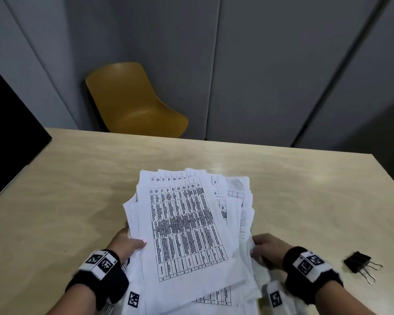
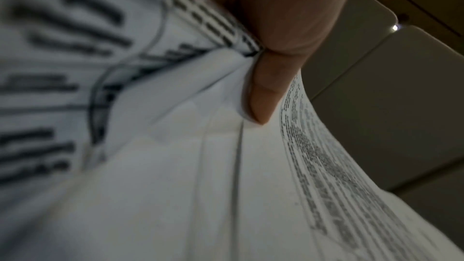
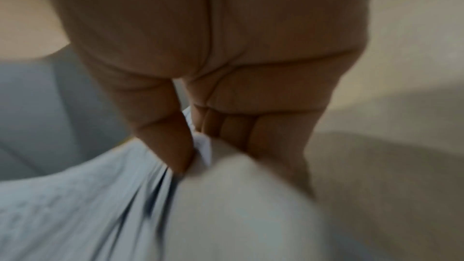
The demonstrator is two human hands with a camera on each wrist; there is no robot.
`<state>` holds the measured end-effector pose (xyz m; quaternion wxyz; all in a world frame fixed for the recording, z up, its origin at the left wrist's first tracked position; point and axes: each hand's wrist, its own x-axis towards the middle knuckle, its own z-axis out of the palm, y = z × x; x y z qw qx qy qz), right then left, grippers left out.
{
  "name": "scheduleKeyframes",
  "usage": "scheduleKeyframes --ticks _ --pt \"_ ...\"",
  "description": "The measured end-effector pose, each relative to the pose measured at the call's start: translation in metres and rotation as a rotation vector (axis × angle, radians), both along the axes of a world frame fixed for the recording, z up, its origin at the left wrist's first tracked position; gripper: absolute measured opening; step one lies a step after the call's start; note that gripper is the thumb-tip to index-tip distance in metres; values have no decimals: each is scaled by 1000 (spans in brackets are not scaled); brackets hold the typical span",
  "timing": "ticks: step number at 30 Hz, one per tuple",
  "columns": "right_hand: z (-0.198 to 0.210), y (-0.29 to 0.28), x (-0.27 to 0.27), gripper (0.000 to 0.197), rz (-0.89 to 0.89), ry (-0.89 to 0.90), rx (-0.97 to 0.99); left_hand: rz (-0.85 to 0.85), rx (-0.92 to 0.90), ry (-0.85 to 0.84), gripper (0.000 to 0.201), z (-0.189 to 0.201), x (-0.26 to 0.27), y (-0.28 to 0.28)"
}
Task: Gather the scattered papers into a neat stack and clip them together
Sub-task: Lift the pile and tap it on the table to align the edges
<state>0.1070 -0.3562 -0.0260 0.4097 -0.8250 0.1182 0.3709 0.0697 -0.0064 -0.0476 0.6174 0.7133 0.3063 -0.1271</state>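
A loose, uneven pile of white printed papers (image 1: 187, 226) with tables on them is held up over the near middle of the table. My left hand (image 1: 129, 243) grips the pile's left edge, thumb on top. In the left wrist view the thumb (image 2: 266, 90) presses on the sheets (image 2: 175, 166). My right hand (image 1: 263, 248) grips the right edge; in the right wrist view its thumb and fingers (image 3: 173, 146) pinch the paper (image 3: 220, 195). A black binder clip (image 1: 358, 262) with silver handles lies on the table, right of my right wrist.
The light wooden table (image 1: 77, 178) extends left, right and beyond the papers. A mustard-yellow chair (image 1: 132, 103) stands behind its far edge, against grey wall panels. A black panel (image 1: 9, 123) rises at the left.
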Motion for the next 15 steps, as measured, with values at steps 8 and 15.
scheduleKeyframes --ticks 8,15 --pt "-2 34 -10 81 -375 146 467 -93 120 6 50 6 0 -6" --pt "26 30 -9 31 -345 -338 401 -4 14 -235 46 47 -1 -16"
